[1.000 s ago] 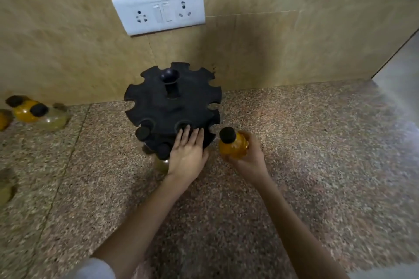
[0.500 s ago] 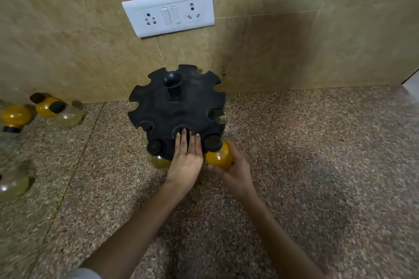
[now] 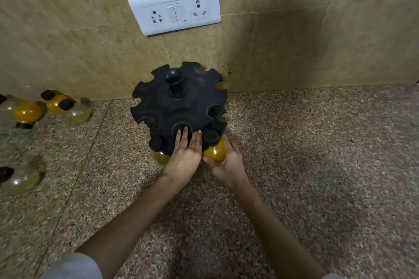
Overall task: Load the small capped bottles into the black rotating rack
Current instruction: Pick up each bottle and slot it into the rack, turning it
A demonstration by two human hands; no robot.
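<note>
The black rotating rack point(image 3: 179, 106) stands on the speckled counter against the wall, with notches round its rim and a knob in the middle. My left hand point(image 3: 184, 156) lies flat on its near edge with straight fingers. My right hand point(image 3: 229, 163) grips an orange bottle point(image 3: 215, 153) whose black cap sits in a near-right notch of the rack. A pale yellow bottle point(image 3: 159, 156) hangs in the near-left notch, its cap point(image 3: 156, 142) showing on top.
Several loose capped bottles lie at the left: orange ones point(image 3: 27, 112) point(image 3: 55, 103) and clear ones point(image 3: 77, 112) point(image 3: 21, 179). A white socket plate point(image 3: 174, 9) is on the tiled wall above the rack. Counter point(image 3: 317, 154) stretches to the right.
My right hand has brought the orange bottle from beside the rack into a near-right notch. My left hand has stayed on the rack's near edge. The camera has shifted right.
</note>
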